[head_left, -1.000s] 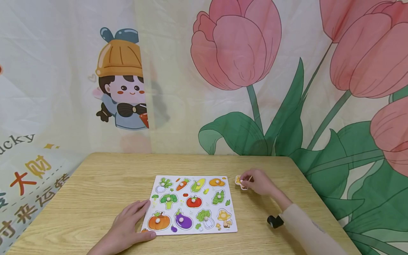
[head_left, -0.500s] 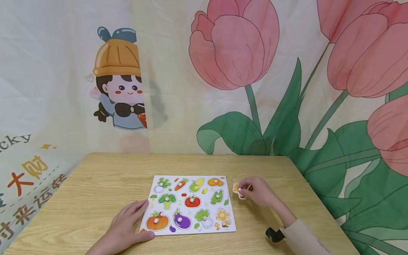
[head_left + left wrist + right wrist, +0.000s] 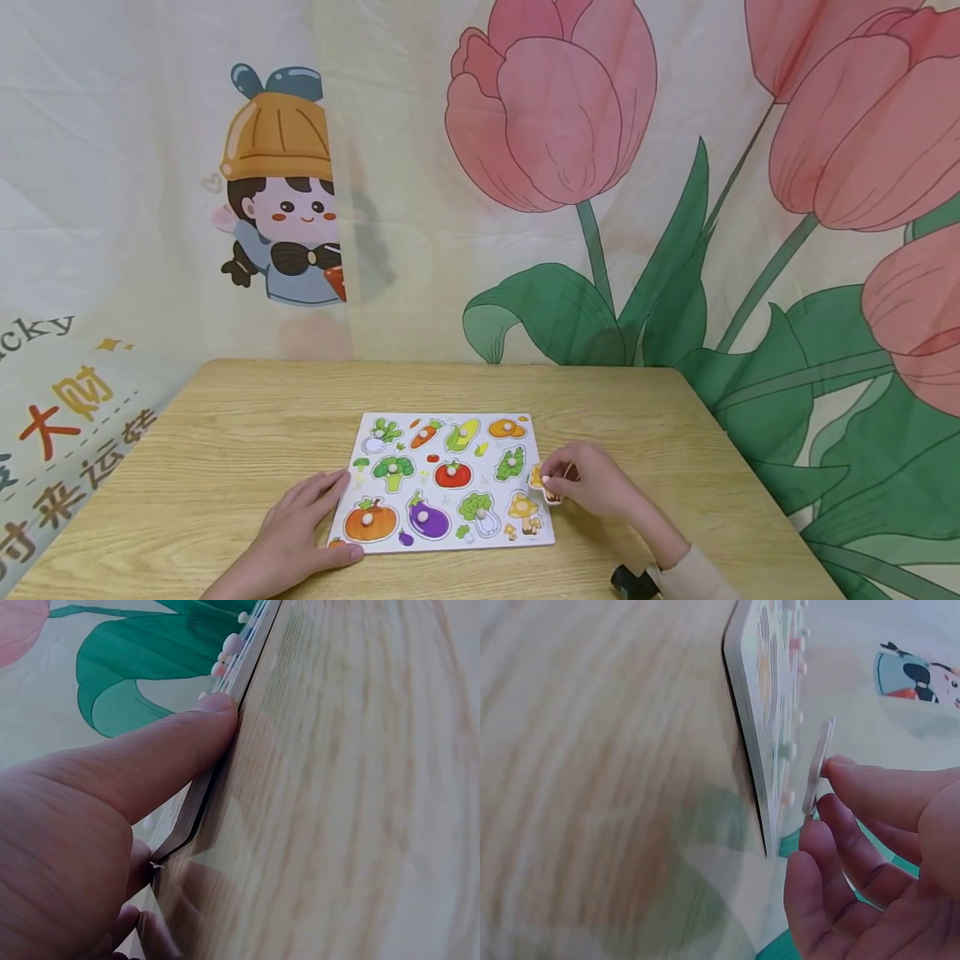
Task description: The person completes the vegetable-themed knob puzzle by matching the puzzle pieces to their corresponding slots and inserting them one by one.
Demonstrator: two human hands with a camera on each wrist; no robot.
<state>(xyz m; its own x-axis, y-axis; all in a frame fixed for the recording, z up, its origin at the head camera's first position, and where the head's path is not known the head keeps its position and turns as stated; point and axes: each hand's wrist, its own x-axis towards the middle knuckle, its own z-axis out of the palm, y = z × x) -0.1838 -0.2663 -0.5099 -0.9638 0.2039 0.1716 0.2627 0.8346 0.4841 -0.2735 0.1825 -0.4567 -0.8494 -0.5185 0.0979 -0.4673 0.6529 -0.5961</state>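
A white vegetable puzzle board point(image 3: 442, 543) lies flat on the table. My left hand point(image 3: 281, 533) rests against its near left corner, fingers lying along the left edge. In the left wrist view the thumb point(image 3: 169, 754) touches the board's side. My right hand point(image 3: 600, 483) pinches a mushroom puzzle piece point(image 3: 536, 477) by its knob at the board's right edge. The right wrist view has this piece point(image 3: 819, 769) edge-on and tilted, raised above the board. A printed mushroom recess point(image 3: 525, 507) without a knob sits at the board's near right corner.
Knobbed pieces fill the other spots, among them a pumpkin point(image 3: 371, 523), an eggplant point(image 3: 429, 518) and a tomato point(image 3: 453, 474). The wooden table point(image 3: 225, 433) meets a printed curtain point(image 3: 405, 250) at the back. A black device point(image 3: 633, 582) is at the right wrist.
My right hand has brought the mushroom piece nearer to me and leftward, from beside the board's far right corner to over its right edge. The left hand has stayed at the board's corner.
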